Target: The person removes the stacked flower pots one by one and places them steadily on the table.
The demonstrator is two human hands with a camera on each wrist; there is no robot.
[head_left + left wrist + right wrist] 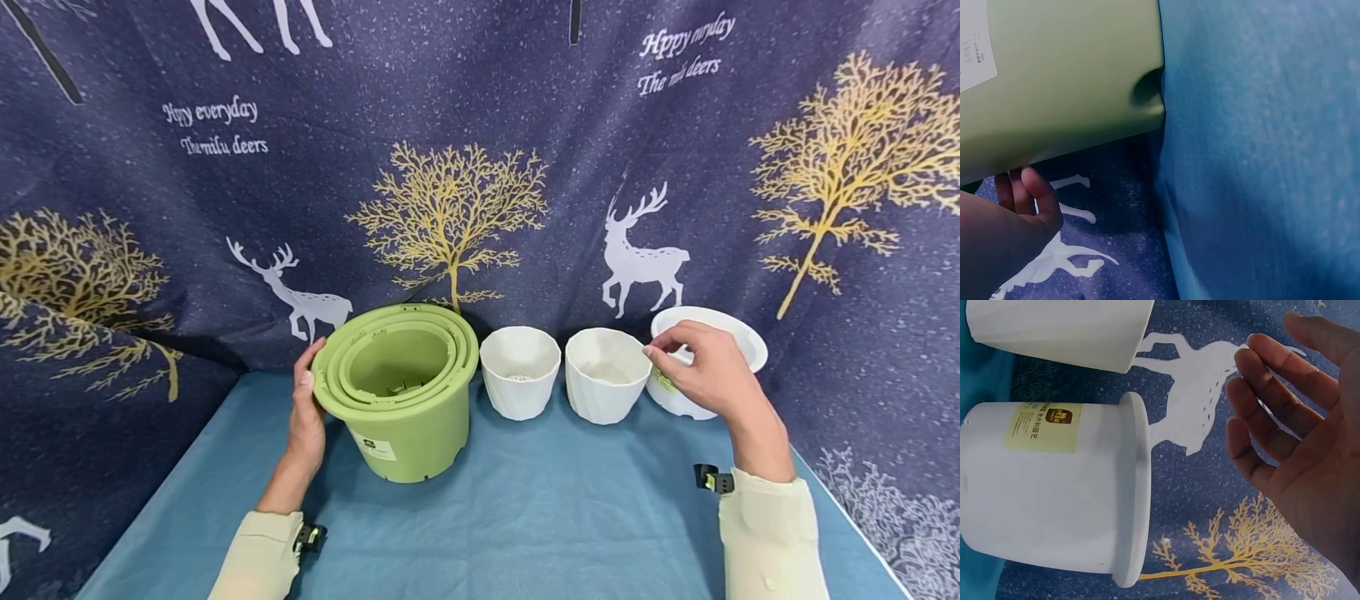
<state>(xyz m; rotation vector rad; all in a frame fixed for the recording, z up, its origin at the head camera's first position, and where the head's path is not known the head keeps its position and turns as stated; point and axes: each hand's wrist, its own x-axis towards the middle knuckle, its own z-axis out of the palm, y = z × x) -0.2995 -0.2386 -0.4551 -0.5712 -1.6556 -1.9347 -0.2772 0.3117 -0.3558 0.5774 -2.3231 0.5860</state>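
Blue cloth (480, 533): I judge green pots (423, 437) nested, white pots (519, 396) not yet; left hand (306, 421) touches green, right hand (707, 371) relaxed, empty.

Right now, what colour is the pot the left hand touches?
The pot is green, clearest in the head view.

The nested green pots (437, 442) look like smooth, matt plastic, their label (377, 448) like flat paper. The faceted white pots (520, 402) seem smooth plastic with a faint sheen, as does the rimmed white pot (1054, 500), whose yellowish sticker (1044, 427) looks smooth. The counter (517, 517) wears matt blue cloth; the backdrop (510, 92) is printed, wrinkled fabric, the sleeves (772, 533) soft matt cloth.
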